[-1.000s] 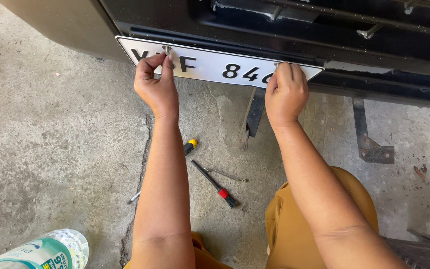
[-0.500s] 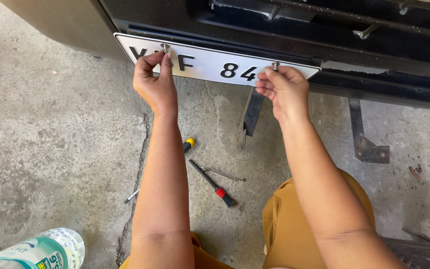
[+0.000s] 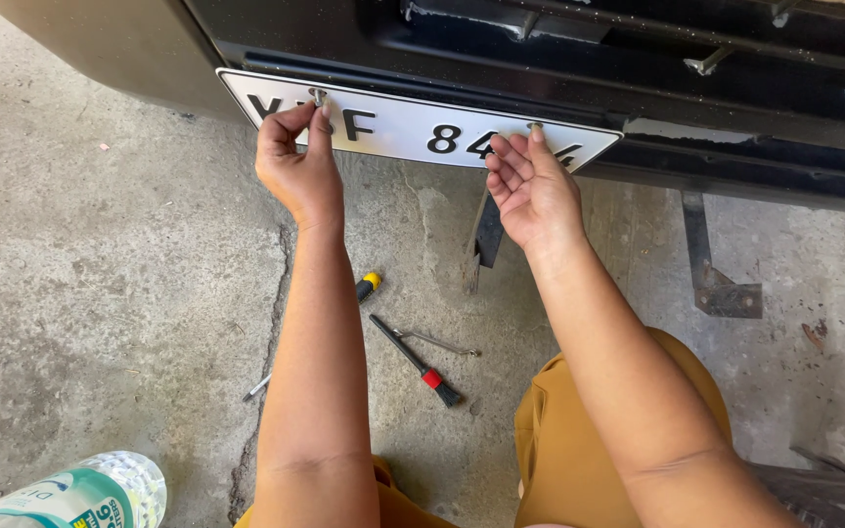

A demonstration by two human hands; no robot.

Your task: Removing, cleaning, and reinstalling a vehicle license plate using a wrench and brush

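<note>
A white licence plate (image 3: 403, 122) with black characters hangs under the black bumper (image 3: 579, 59) of a vehicle. My left hand (image 3: 295, 166) pinches a small metal screw (image 3: 318, 96) at the plate's left mounting hole. At the plate's right side, my right hand (image 3: 535, 186) is turned palm up with fingers apart, its fingertips touching a second screw (image 3: 536, 126) at the plate's top edge. Both forearms reach up from the bottom of the view.
On the cracked concrete floor (image 3: 100, 293) lie a yellow-handled screwdriver (image 3: 368, 286), a small black brush with a red band (image 3: 418, 362) and a thin metal tool (image 3: 442, 342). A plastic bottle (image 3: 80, 494) lies bottom left. Metal brackets (image 3: 711, 264) hang under the bumper.
My right hand has turned from gripping the plate's edge to palm up, fingers spread at the right screw. The left hand stays pinched on the left screw.
</note>
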